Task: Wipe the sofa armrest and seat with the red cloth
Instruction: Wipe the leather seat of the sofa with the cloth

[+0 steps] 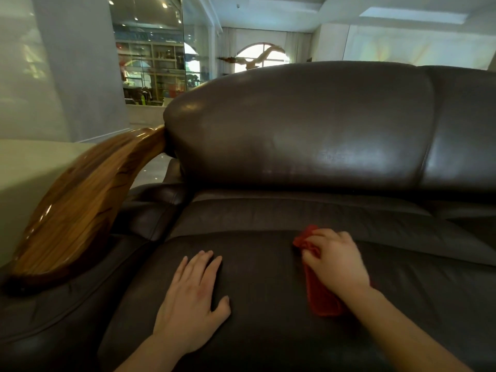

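Crumpled red cloth (pixel 319 291) lies on the dark brown leather seat cushion (pixel 268 304), lower right of centre in the frame; one end bunches out above the knuckles, the rest trails toward the wrist and shows beneath the forearm. Right hand (pixel 335 261) sits on top of the cloth, fingers curled down over it and gripping the bunched end, pressing it to the cushion. Left hand (pixel 193 299) lies flat on the same cushion, lower centre of the frame, palm down, fingers extended and slightly spread, holding nothing; well apart from the cloth. Both forearms bare, entering from the bottom edge. Glossy curved wooden armrest (pixel 80 208) runs from lower left up toward centre left, with padded brown leather below it. Rounded dark brown leather backrest (pixel 308 130) fills the centre and right of the frame, showing pale reflections. Upper left: grey pillar (pixel 80 63), then a glass wall with shelving (pixel 153 65) behind it. Arched window (pixel 261 56) at upper centre, above the backrest.
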